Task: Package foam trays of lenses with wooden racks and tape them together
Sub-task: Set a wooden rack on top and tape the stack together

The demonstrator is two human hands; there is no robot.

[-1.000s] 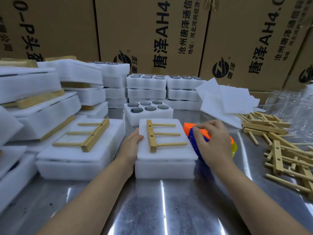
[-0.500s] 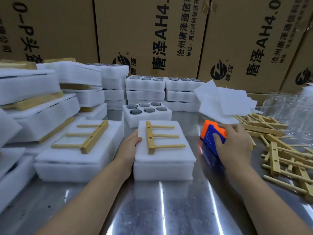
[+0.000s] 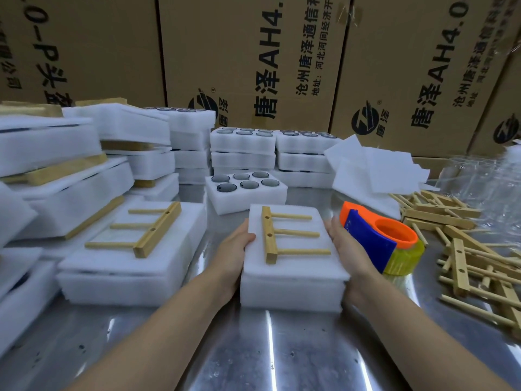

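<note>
A white foam tray bundle point(image 3: 293, 280) sits on the steel table in front of me, covered by a foam sheet. A wooden rack point(image 3: 277, 235) with three pegs lies on top of it. My left hand point(image 3: 235, 249) grips the bundle's left side, thumb on the top edge. Against its right side lies my right hand point(image 3: 348, 249), holding it. Just right of that hand, the orange and blue tape dispenser point(image 3: 380, 239) with a yellow tape roll rests on the table. An open foam tray of dark lenses point(image 3: 245, 193) stands right behind the bundle.
Stacks of foam bundles with racks point(image 3: 132, 249) fill the left side. More lens trays point(image 3: 244, 148) are stacked at the back, with loose foam sheets point(image 3: 375, 167) beside them. A pile of wooden racks point(image 3: 468, 249) lies at the right. Cardboard boxes point(image 3: 253, 60) wall the back.
My right hand set the tape dispenser down on the table to the right and came onto the bundle's right side. The left hand stayed on the left side.
</note>
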